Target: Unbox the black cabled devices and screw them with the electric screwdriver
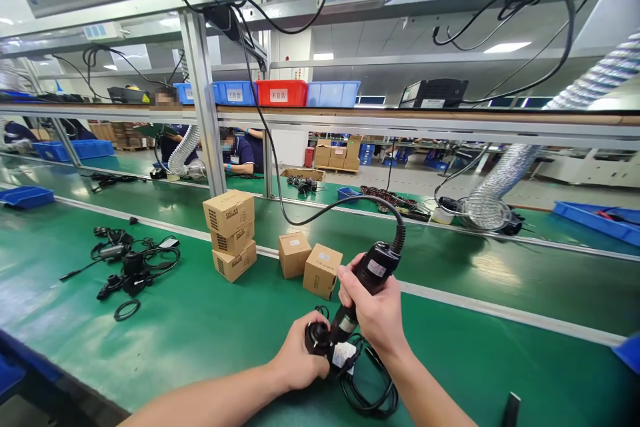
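Note:
My right hand (376, 307) is wrapped round a black electric screwdriver (373, 270), held tilted with its tip pointing down and left. Its cable (280, 193) runs up to the overhead frame. My left hand (299, 360) is closed on a small black power adapter (319, 339) with a white label, held on the green belt right under the screwdriver tip. The adapter's black cord (370, 390) lies coiled beside my wrists.
Small cardboard boxes: a stack of three (230, 235) and two loose ones (310, 263) stand behind my hands. A pile of black adapters and cords (127, 263) lies to the left. Other workers (237, 150) sit across the line. Blue trays (595, 219) and a silver hose (500, 187) sit at the right.

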`<state>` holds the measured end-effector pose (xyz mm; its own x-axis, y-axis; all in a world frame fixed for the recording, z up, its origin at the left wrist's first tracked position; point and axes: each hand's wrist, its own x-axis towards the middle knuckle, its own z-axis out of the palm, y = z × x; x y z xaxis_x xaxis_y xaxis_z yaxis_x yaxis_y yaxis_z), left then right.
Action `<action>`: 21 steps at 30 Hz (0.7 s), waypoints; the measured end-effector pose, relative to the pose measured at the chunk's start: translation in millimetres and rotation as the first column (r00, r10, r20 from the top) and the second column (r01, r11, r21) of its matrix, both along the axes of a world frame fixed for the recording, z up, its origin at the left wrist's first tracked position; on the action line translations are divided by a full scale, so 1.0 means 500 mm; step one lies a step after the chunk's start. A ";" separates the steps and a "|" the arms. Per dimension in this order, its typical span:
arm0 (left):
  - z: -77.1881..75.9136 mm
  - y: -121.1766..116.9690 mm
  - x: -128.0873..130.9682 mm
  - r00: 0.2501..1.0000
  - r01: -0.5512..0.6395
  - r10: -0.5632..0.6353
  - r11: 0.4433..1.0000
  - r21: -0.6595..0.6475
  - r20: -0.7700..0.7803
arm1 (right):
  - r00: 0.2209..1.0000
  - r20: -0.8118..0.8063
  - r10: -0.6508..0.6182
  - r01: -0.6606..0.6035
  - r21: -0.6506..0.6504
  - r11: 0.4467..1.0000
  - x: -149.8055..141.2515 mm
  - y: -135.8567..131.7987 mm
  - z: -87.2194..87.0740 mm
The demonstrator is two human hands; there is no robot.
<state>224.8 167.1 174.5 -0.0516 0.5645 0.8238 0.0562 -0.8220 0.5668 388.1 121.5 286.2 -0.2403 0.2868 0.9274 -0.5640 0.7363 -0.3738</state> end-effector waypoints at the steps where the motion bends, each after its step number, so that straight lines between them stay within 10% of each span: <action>1: 0.000 0.000 0.000 1.000 0.004 -0.004 1.000 -0.002 0.000 | 1.000 0.002 -0.005 0.005 -0.001 1.000 0.003 0.000 0.001; 21: 0.003 -0.001 0.004 0.998 -0.008 0.008 1.000 -0.010 -0.066 | 0.996 -0.024 -0.083 0.083 0.018 0.996 0.039 -0.013 0.019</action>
<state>226.7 166.4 176.1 -0.0017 0.5727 0.8197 0.1006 -0.8155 0.5700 407.4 114.9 295.9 -0.1951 0.2868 0.9379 -0.5091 0.7878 -0.3468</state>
